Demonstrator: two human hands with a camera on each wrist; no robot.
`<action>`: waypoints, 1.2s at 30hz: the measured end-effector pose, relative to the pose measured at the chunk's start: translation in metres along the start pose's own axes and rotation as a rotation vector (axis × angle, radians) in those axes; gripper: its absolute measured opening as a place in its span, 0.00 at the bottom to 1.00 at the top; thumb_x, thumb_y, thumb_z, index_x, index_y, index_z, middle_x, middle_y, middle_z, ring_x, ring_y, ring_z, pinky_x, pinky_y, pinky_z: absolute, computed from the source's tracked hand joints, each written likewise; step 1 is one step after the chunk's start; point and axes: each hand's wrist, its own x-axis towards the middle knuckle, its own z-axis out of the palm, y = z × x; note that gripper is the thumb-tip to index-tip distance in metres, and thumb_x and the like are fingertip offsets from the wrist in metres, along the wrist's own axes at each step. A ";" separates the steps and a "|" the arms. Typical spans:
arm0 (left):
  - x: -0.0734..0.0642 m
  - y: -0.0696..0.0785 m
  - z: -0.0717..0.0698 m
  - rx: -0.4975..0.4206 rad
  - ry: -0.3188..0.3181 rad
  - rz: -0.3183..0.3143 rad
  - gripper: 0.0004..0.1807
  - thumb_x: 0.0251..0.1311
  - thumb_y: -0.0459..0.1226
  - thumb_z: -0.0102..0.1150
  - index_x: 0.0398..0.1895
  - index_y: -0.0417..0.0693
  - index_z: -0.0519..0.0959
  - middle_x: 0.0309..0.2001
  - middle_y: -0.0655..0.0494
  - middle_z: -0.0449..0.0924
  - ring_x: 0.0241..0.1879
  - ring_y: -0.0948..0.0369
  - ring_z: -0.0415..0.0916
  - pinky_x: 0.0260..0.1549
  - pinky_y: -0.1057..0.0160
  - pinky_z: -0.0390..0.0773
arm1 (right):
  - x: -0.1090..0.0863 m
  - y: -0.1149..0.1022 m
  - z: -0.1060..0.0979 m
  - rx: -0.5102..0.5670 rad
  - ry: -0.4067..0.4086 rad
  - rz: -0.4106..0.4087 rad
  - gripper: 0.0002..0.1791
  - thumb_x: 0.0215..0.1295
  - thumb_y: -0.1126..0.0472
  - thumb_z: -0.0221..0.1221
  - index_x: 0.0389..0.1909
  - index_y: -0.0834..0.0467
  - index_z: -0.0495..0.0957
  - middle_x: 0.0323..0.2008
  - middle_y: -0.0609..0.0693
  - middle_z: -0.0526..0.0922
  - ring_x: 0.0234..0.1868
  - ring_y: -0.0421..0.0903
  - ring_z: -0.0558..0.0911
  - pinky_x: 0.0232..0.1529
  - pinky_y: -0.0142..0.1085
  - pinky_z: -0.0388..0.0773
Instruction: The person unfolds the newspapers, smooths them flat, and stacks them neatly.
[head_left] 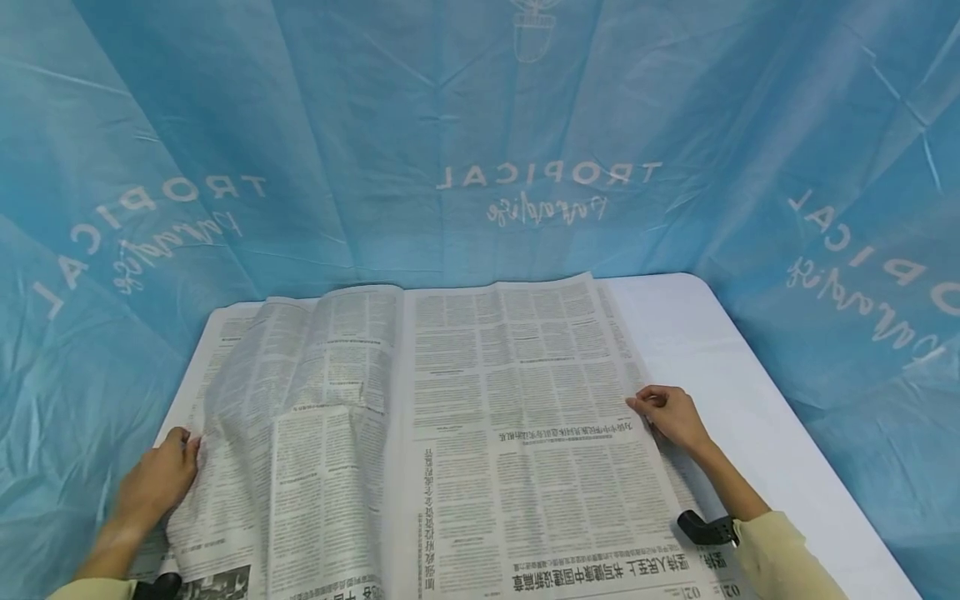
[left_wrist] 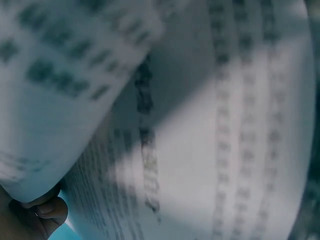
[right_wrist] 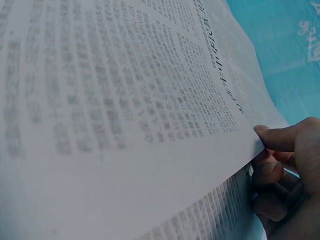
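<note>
An open newspaper (head_left: 457,375) lies spread over the white table, its print upside down in the head view. The left page (head_left: 322,350) is buckled and raised in loose folds, while the right page lies nearly flat. At the paper's left edge my left hand (head_left: 156,482) pinches the sheet; in the left wrist view, bent fingers (left_wrist: 52,210) show under a curved page. My right hand (head_left: 675,418) holds the right edge of the top sheet between thumb and fingers. The right wrist view shows that edge (right_wrist: 200,185) lifted a little above another printed sheet.
A white tabletop (head_left: 742,400) shows to the right of the paper. Blue curtains (head_left: 480,108) with mirrored white lettering hang behind the table and on both sides. Dark straps (head_left: 708,528) sit on both wrists, beside pale yellow sleeves.
</note>
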 end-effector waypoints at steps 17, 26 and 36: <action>0.001 -0.014 -0.012 0.091 -0.084 -0.089 0.20 0.76 0.39 0.38 0.48 0.23 0.62 0.35 0.23 0.73 0.32 0.34 0.76 0.27 0.43 0.72 | 0.000 0.012 -0.019 -0.032 0.015 0.056 0.17 0.67 0.56 0.61 0.39 0.69 0.79 0.16 0.49 0.76 0.13 0.39 0.65 0.15 0.35 0.64; 0.007 -0.021 -0.013 0.121 -0.079 -0.115 0.18 0.74 0.37 0.41 0.49 0.23 0.61 0.35 0.23 0.73 0.29 0.38 0.77 0.25 0.44 0.72 | 0.001 0.014 -0.020 -0.054 0.030 0.066 0.18 0.67 0.55 0.62 0.39 0.70 0.79 0.20 0.50 0.79 0.17 0.39 0.70 0.17 0.34 0.67; 0.007 -0.025 -0.038 0.095 -0.121 -0.018 0.17 0.73 0.36 0.43 0.46 0.22 0.65 0.30 0.31 0.74 0.25 0.48 0.76 0.23 0.47 0.71 | 0.000 0.014 -0.020 -0.093 0.052 0.058 0.17 0.67 0.56 0.61 0.39 0.70 0.79 0.21 0.52 0.80 0.18 0.41 0.71 0.17 0.34 0.67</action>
